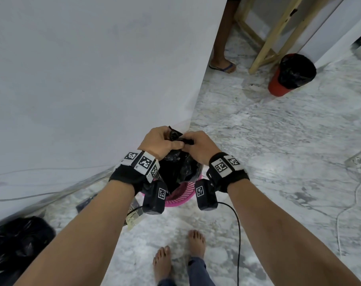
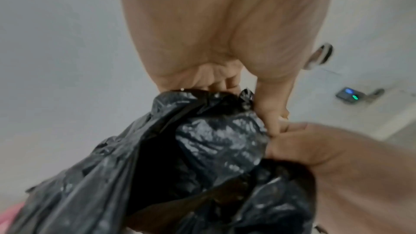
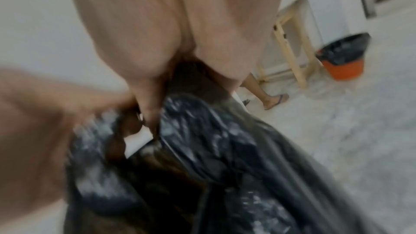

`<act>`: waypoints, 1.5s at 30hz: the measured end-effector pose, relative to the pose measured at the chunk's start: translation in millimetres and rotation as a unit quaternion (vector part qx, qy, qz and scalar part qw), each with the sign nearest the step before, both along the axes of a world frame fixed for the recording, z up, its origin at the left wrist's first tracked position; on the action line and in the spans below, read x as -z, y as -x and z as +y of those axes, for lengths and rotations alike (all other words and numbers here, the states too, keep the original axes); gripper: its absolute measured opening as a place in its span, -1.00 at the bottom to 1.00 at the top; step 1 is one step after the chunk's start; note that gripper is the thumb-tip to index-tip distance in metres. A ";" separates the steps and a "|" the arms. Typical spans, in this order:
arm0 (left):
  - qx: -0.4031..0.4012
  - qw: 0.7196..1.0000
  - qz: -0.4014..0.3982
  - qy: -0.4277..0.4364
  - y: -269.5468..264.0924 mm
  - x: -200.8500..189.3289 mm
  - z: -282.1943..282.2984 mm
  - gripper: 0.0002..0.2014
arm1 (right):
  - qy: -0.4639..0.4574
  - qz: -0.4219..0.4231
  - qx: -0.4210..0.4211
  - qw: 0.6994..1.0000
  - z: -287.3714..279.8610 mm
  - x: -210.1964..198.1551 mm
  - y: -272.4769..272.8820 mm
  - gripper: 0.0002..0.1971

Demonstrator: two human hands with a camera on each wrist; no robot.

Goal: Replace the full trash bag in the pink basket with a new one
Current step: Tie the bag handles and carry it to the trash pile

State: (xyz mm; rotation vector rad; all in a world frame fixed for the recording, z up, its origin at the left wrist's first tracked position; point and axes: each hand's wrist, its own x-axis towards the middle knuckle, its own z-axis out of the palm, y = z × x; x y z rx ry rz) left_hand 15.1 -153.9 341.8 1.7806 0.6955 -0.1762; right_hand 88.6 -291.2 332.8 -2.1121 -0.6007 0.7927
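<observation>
Both fists tight now, my left hand point(image 1: 158, 142) and right hand point(image 1: 200, 147) bunch the neck of the black trash bag point(image 1: 178, 168), which sits in the pink basket point(image 1: 182, 194) on the floor.

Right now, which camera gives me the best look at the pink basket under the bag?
The head view: the pink basket shows its latticed wall between the wrists, below the black trash bag that both hands grip. The left wrist view shows only a blurred pink sliver at its bottom-left corner. The right wrist view shows none of it.
</observation>
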 end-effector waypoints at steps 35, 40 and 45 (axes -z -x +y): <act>0.101 0.992 -0.066 -0.033 -23.9 -12.6 -2.7 -0.70 | -0.147 -0.003 0.101 0.984 -41.0 -20.7 -16.0 -0.94; 0.041 0.999 -0.027 0.018 -24.1 -9.4 -1.5 -0.82 | -0.171 -0.038 0.140 0.975 -36.1 -18.9 -15.8 -0.83; 0.008 0.993 -0.015 0.115 -21.8 -11.5 3.8 -0.90 | -0.153 -0.036 0.147 0.977 -33.9 -13.0 -13.8 -0.94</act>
